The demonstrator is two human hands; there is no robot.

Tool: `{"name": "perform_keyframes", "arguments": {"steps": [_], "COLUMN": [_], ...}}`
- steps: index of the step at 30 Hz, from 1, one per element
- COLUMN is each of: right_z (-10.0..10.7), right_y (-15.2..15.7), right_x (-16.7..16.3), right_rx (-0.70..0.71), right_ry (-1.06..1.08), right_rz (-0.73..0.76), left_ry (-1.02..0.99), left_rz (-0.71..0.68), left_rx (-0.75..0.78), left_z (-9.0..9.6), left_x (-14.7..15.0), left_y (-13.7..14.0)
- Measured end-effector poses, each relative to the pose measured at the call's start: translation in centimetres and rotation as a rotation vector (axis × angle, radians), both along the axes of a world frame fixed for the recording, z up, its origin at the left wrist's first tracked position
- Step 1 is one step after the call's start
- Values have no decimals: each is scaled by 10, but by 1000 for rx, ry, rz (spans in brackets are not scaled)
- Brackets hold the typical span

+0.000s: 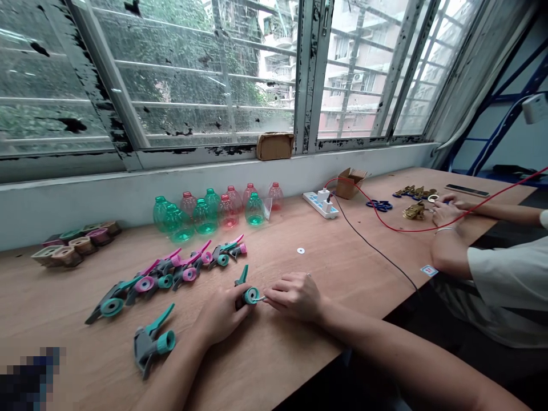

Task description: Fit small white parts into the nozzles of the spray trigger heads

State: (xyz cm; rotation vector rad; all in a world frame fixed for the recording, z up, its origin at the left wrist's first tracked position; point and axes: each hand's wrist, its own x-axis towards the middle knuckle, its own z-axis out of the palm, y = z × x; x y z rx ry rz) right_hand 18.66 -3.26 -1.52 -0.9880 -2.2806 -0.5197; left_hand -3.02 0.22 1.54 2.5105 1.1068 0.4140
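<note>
My left hand [218,317] is closed around a trigger spray head [252,294] with a teal collar and teal lever, its round opening turned to the right. Pinched in the fingertips of my right hand [295,294] is a thin pale tube [261,298], whose end meets the collar's opening; how deep it sits I cannot tell. Another grey-and-teal spray head [149,344] lies left of my left forearm. Several pink and teal spray heads [188,267] lie in a slanting row beyond. A flat white washer [301,250] rests past my right hand.
Several green and pink clear bottles [206,217] stand by the wall, with small cups [83,245] to their left. A power strip [320,204], a cardboard box [351,184] and cables lie right. A co-worker's hands [447,211] are near gold-coloured parts [414,210].
</note>
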Motion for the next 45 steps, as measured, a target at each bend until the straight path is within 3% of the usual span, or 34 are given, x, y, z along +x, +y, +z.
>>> {"name": "perform_keyframes", "arguments": {"steps": [13,20,30,45], "right_z": [-1,-1,-2,5], "right_y": [4,3,2,-4], "right_x": [3,3,2,2], "right_rx": [58,-38,-118,-107], "right_ry": [54,201,317,216], "right_rz": [28,18,-46,-103], "left_ry": [194,225,259,277], "left_rz": [83,120,105,48], "left_rx": [236,397,412,557], "left_z": [5,4,7,0], "left_x": [0,3,7,4], "left_y": [-4,-3,-5,0]}}
